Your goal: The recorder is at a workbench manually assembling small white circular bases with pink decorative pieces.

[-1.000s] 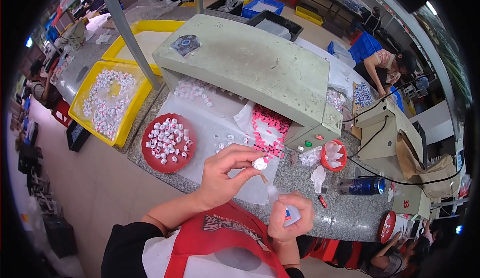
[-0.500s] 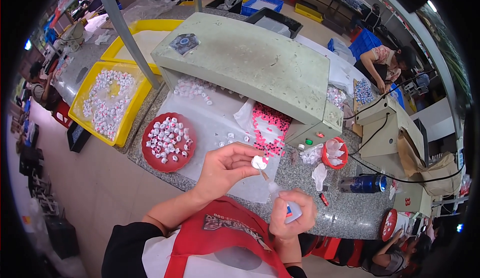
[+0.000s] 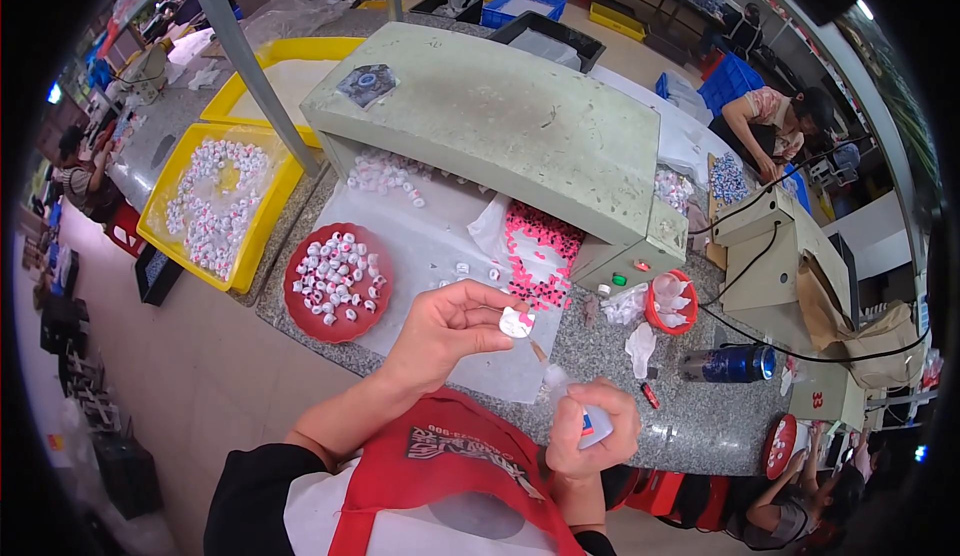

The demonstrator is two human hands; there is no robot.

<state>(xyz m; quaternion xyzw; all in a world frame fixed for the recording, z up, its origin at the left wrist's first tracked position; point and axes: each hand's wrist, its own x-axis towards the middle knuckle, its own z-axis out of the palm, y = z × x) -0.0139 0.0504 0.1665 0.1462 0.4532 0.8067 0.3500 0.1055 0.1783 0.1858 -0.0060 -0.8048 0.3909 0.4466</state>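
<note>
Between the thumb and fingers of my left hand (image 3: 450, 331) is a small white cat-head figure (image 3: 515, 324) with a pink bow, its decorated side showing. My right hand (image 3: 595, 431) is wrapped round a translucent squeeze bottle (image 3: 592, 424) with a thin brownish tip (image 3: 540, 353). That tip points up at the figure and sits just below and right of it, slightly apart. Beyond both hands, many small pink and black pieces (image 3: 540, 256) lie on a white sheet (image 3: 400, 236). A red dish (image 3: 290, 286) of similar white figures stands left of my left hand.
A pale green metal housing (image 3: 490, 96) spans the bench ahead. At left are yellow trays (image 3: 255, 256); at right, a red cup (image 3: 668, 321) with crumpled film, a blue flask (image 3: 728, 364) and a black cable (image 3: 800, 361). A co-worker (image 3: 775, 121) sits far right.
The cat-head figure has turned in my left fingers, so its bow side now shows. My right hand has shifted slightly right, and the bottle's tip has drawn away from the figure.
</note>
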